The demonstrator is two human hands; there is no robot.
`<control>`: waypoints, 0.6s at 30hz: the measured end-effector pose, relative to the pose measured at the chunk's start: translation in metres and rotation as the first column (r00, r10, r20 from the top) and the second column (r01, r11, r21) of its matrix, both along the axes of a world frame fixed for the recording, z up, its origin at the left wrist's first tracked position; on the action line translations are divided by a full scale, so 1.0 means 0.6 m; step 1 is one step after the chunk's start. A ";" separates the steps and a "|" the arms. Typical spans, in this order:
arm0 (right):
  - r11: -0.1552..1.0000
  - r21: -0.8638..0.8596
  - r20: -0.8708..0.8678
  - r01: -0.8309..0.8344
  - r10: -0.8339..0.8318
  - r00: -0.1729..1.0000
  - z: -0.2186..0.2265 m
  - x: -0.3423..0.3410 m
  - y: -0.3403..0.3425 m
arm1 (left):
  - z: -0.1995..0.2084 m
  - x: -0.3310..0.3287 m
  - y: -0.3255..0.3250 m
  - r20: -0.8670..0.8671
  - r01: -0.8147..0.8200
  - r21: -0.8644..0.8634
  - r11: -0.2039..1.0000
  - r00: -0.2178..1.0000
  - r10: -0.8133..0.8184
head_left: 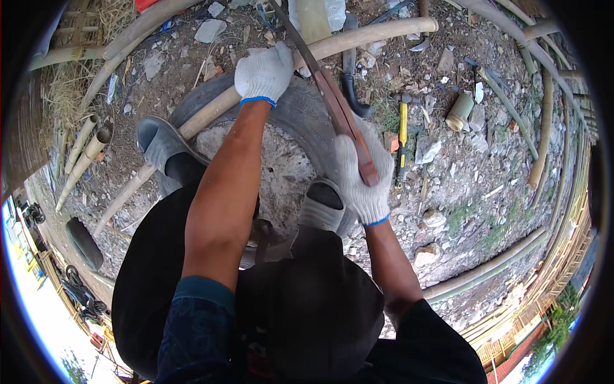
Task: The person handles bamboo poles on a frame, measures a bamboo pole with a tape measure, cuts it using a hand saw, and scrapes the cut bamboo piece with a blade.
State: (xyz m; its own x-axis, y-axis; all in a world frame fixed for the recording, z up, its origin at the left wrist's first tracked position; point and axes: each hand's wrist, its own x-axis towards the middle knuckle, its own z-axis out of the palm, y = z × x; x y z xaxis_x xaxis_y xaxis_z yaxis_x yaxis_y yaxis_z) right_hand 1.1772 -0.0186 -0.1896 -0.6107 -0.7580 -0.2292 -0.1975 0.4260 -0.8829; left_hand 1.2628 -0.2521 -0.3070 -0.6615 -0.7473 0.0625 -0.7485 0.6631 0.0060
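Some fingers hidden, left hand [263,73] clamps a pole [358,40], right hand [368,192] a frame-cropped bladed tool [331,96].

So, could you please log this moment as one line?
left hand: holding pole; right hand: gripping long-bladed tool; blade: crossing over pole, contact unclear

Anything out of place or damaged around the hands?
Mostly clutter: a yellow-handled tool lies loose among stones, right of the right hand, looking set down rather than stowed. No clear damage shows on the pole under the left hand.
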 end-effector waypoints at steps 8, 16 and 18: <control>0.992 -0.123 -0.088 -0.027 0.016 0.996 -0.020 -0.016 0.002 | 0.014 -0.022 0.004 -0.034 -0.032 -0.006 0.999 0.999 0.032; 0.999 -0.038 0.139 -0.032 0.037 0.990 0.032 0.029 0.174 | 0.026 0.005 -0.013 0.022 -0.043 -0.033 0.999 0.999 0.044; 0.997 -0.048 0.301 0.062 -0.045 0.953 0.031 0.032 0.172 | 0.027 -0.002 -0.009 0.006 -0.025 -0.105 0.994 1.000 0.026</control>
